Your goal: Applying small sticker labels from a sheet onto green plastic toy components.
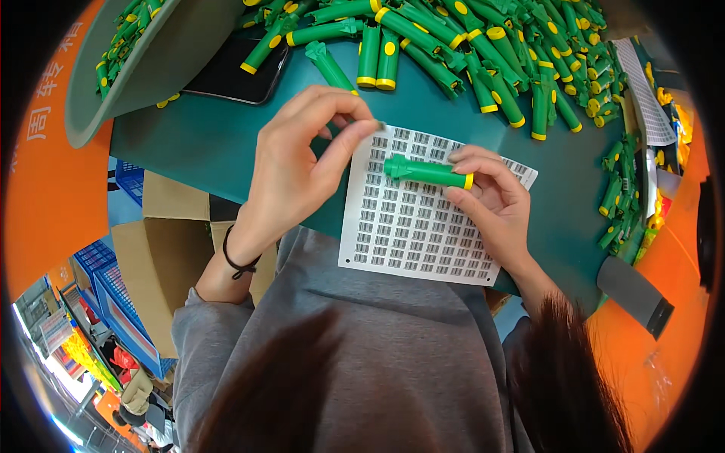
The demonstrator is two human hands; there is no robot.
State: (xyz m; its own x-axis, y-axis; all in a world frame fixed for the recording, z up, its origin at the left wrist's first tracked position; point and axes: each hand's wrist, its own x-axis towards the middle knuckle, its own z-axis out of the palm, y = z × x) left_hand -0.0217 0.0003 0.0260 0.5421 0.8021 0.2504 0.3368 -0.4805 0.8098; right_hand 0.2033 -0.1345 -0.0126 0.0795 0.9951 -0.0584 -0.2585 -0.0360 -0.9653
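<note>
Grasping 1 green tube (pixel 427 173), right hand (pixel 495 204) rests on label sheet (pixel 411 226); left hand (pixel 298 162) pinches 1 label; grey bin (pixel 143 75), upper left, holds more tubes.

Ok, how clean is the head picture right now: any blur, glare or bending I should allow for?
Head view: strong fisheye bend, black corners, the teal table edge curving; even light, soft shadows, no harsh glare; the white sheet of small barcode stickers, the green cylindrical tool with yellow end in the right hand and the left hand look sharp; rim areas smear.
</note>
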